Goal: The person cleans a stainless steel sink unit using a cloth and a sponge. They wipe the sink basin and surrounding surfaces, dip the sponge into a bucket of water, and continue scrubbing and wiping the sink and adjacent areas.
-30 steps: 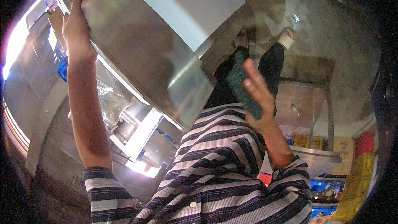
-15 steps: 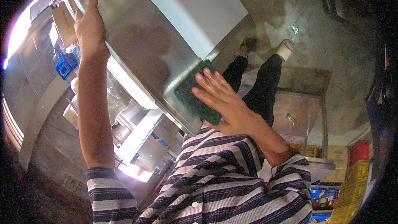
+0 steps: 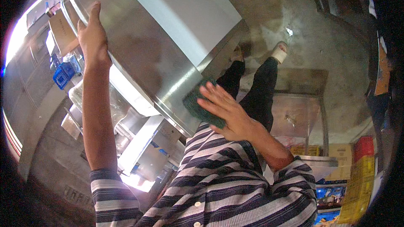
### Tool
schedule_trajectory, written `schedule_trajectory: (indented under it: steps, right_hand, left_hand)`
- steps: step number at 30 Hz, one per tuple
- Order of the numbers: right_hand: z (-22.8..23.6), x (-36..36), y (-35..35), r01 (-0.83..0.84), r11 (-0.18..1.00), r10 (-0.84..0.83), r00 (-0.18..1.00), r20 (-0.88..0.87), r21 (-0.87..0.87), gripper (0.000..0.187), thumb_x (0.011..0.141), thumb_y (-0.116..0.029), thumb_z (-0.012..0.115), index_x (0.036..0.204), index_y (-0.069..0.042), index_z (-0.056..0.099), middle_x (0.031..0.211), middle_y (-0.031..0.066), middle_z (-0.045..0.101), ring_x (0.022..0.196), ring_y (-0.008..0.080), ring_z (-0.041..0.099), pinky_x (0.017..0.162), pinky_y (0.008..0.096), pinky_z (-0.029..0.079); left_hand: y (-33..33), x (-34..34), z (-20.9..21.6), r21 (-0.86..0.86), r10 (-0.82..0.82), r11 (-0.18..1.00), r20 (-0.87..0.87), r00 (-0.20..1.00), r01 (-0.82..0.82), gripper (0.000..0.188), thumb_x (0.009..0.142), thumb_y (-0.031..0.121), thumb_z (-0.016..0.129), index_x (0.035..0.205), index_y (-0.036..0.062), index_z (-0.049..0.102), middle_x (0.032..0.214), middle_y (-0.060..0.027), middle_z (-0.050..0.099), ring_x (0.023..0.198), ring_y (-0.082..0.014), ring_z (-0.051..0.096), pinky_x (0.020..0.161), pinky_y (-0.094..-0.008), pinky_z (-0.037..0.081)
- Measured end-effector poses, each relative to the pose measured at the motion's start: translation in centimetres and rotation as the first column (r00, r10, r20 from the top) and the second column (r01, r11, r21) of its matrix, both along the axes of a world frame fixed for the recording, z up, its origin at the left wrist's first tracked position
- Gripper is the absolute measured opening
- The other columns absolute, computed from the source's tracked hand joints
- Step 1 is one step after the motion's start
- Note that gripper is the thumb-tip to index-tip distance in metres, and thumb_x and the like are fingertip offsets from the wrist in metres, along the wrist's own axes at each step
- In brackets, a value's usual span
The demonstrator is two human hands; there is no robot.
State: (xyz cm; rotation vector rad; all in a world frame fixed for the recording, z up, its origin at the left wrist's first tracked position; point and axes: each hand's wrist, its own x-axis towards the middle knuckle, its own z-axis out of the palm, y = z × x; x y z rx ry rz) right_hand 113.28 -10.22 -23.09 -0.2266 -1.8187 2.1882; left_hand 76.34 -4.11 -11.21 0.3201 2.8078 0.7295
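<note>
A brushed metal panel point(image 3: 130, 38), like the side of a steel cabinet or door, slants across the upper middle, with a pale flat section point(image 3: 181, 8) along its right. My left hand point(image 3: 93, 38) is closed over its left edge, thumb on the top face and the other fingers mostly hidden beyond the edge. Under my right hand point(image 3: 227, 111) is a dark green scouring pad point(image 3: 193, 103), pressed flat near the panel's near right edge. The right fingers lie stretched over the pad. A bright streak runs over the metal beside it.
Left of the panel are a cardboard box point(image 3: 63, 31), a blue basket point(image 3: 64, 75) and plastic-wrapped items point(image 3: 94, 96). My legs and feet stand on the concrete floor point(image 3: 336, 71) beyond my right hand. Yellow crates point(image 3: 357, 189), a red crate point(image 3: 363, 148) and a metal-framed table point(image 3: 301, 111) are at the right.
My right hand has slid the scouring pad a little toward me and the panel's near right edge. My left hand keeps its hold, and the whole view has shifted slightly.
</note>
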Motion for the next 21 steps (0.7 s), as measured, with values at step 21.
schedule_trajectory:
  steps: [21]
  right_hand:
    - [-1.0,-10.4,4.8,0.116,0.992,-0.110,0.988,-0.112,0.050,0.070,0.093,-0.024,0.063,0.156,-0.009,0.036,0.165,0.0157,0.025,0.154,0.0332,0.019,0.126,0.0482,0.013]
  left_hand:
    - [2.1,2.0,0.7,-0.161,-0.103,0.984,-0.138,0.985,0.080,0.094,0.089,0.054,0.065,0.148,-0.0121,0.035,0.147,-0.0329,0.044,0.140,-0.0421,0.042,0.115,-0.0460,0.034]
